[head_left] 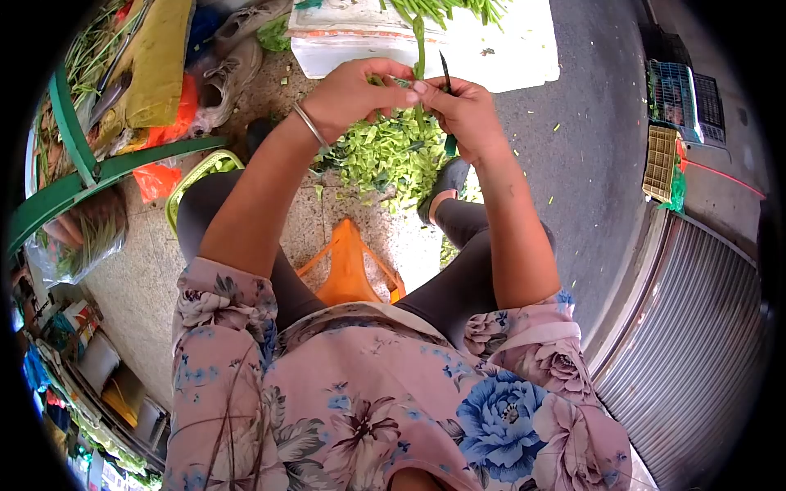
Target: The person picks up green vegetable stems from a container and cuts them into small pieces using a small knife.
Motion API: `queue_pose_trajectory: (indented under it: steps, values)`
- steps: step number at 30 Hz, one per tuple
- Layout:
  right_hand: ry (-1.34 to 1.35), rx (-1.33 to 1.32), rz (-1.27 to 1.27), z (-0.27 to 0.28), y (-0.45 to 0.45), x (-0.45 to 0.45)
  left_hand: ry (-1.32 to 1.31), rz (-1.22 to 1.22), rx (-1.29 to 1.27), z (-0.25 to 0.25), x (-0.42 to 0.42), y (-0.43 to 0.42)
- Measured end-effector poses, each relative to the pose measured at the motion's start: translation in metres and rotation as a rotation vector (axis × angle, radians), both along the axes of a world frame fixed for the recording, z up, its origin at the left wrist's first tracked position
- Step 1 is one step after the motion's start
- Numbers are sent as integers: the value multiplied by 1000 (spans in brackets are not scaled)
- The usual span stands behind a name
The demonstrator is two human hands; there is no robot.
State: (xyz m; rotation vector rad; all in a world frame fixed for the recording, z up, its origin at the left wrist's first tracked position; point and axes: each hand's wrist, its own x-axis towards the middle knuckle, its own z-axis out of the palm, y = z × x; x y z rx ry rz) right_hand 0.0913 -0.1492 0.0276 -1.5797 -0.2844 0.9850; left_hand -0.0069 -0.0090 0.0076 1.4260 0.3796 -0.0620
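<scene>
My left hand [360, 92] has its fingers closed on a thin green stalk [420, 49], which stands upright between my two hands. My right hand [465, 110] pinches the same stalk with thumb and forefinger and also holds a small knife, its dark blade [445, 70] pointing up and its green handle end [450, 146] showing below the palm. Under both hands a heap of pale green cut pieces [385, 159] lies on the floor. More green stalks [450, 10] rest on a white foam box [524, 57] just beyond my hands.
Between my legs is an orange stool [347, 262]. A light green basket [184, 184] stands by my left leg. Green metal bars [123, 173] and bagged vegetables [78, 245] are at the left. Crates [661, 164] and a ribbed shutter [696, 327] stand at the right.
</scene>
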Motion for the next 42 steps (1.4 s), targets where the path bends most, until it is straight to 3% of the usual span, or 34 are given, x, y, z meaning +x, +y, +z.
queue_pose_trajectory:
  steps: [2, 6, 8, 12, 14, 19, 25, 28, 33, 36, 38, 40, 42]
  values:
    - [-17, -108, 120, 2, -1, 0, 64, 14, -219, 6, -1, 5]
    - [35, 24, 147, -4, -2, -2, -14, 27, -224, -2, 2, 4]
    - [144, 38, 15, -2, -1, -1, -76, 175, -176, -4, 5, 0]
    - [250, 102, -89, -12, 2, -3, -107, 271, -76, 0, 6, -7]
    - [330, 160, -265, -15, 4, -1, -168, 305, 39, 5, 5, -11]
    - [434, 281, -483, -16, -3, 23, -159, 371, -93, -1, 6, -11]
    - [19, 306, -845, 2, -28, 61, -77, 370, -390, -5, 3, 0]
    - [-264, -8, -395, 11, -20, 34, -43, 352, -457, -6, 7, -1]
    - [-478, 54, 46, -3, 1, -4, -16, 322, -477, -7, 6, -2]
    - [-547, -30, 73, -10, -1, -7, -29, 279, -466, -10, 5, 0]
    - [-642, -69, 120, -10, -2, -8, 18, 261, -279, -11, 6, -2]
    - [-892, -29, 178, -11, -2, -9, 21, 211, -254, -12, 5, 1]
    - [-804, -22, 129, -15, -2, -6, 21, 162, -227, -9, 4, 3]
